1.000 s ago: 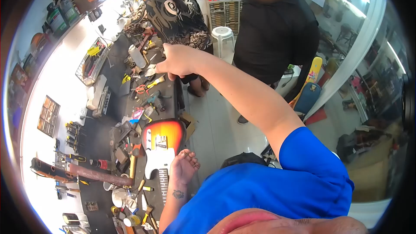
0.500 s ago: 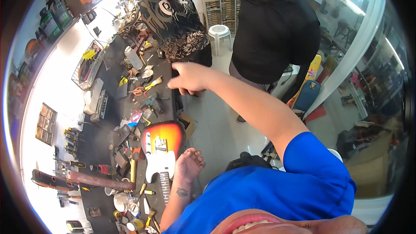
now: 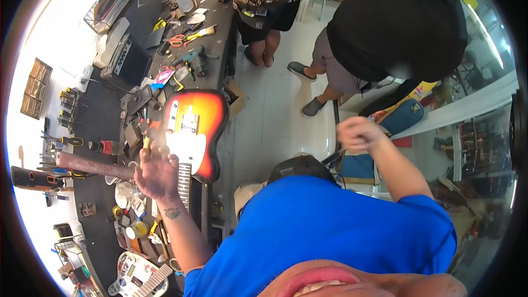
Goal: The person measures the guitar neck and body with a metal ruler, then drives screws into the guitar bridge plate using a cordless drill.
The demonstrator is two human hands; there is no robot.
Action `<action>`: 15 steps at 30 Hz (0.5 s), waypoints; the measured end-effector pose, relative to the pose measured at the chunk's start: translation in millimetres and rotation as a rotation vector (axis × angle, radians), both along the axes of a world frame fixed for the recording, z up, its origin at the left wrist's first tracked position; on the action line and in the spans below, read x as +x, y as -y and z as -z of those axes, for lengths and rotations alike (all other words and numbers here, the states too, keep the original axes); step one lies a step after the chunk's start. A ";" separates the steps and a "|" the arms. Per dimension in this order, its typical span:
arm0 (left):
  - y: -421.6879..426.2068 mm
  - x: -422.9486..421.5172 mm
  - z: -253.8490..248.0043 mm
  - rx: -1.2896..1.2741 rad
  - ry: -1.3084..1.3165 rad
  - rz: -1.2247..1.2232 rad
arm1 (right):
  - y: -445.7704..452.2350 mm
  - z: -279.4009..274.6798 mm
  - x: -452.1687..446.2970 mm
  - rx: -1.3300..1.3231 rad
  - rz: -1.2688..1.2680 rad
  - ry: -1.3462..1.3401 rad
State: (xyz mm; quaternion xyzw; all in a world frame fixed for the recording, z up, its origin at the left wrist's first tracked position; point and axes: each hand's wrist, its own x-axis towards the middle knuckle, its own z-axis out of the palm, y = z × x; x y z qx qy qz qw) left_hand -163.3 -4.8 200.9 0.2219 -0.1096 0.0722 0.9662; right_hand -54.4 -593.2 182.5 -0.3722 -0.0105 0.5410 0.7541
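Observation:
A sunburst electric guitar (image 3: 209, 113) with a bright white pickguard lies on the dark workbench, its neck toward me. My left hand (image 3: 158, 175) is raised palm up beside the guitar's neck, fingers apart and half bent, with nothing seen in it. A tattoo marks that forearm. On the other side, my right hand (image 3: 357, 133) is held out over the floor, away from the bench. Its fingers are curled in, slightly blurred, and no object shows in them.
Tools crowd the workbench (image 3: 93, 110), including a power drill (image 3: 193, 61), red scissors (image 3: 176, 40) and a brush (image 3: 202, 33). A small amplifier (image 3: 125, 61) stands at the wall. A sticker-covered white guitar (image 3: 135, 275) lies nearer me. Two people, one in a black shirt (image 3: 399, 27), stand ahead.
My right hand has swung back from pointing over the bench and its fingers have curled. My left hand has moved left and lifted beside the guitar neck. The view has tilted down.

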 end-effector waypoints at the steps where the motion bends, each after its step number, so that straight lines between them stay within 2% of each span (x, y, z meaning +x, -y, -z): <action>1: 3.5 -2.0 4.0 -0.029 -0.021 0.000 | -14.4 32.0 1.5 -0.530 -0.217 0.090; 3: 9.2 -0.9 1.2 -0.044 -0.046 0.010 | -23.0 42.5 13.0 -0.920 -1.118 1.205; 5: 10.8 -1.3 -10.1 0.001 -0.048 0.042 | -83.0 -127.9 24.2 -0.593 -0.390 0.636; 6: 8.9 -3.1 -16.2 -0.004 -0.060 0.039 | -85.4 -171.0 24.0 -0.271 -0.266 0.676; 7: 3.8 -0.8 -22.1 -0.002 -0.056 0.039 | -88.3 -174.9 31.2 0.257 -0.206 0.737; 8: -4.4 3.3 -27.9 0.007 -0.044 0.038 | -102.3 -164.3 38.5 0.536 -0.261 0.484; 10: -19.2 10.4 -29.4 0.010 -0.016 0.036 | -140.1 -115.1 54.7 0.370 -0.224 0.239; 11: -23.3 10.9 -21.8 0.021 -0.006 0.035 | -149.6 -71.1 54.8 -0.071 -0.116 0.234; 13: -18.0 4.2 -6.9 -0.049 -0.091 -0.020 | -156.2 103.0 67.0 -1.041 -0.642 1.182; 15: -9.7 -0.4 4.9 -0.037 -0.164 0.002 | -177.1 113.4 58.2 -0.922 -0.705 0.797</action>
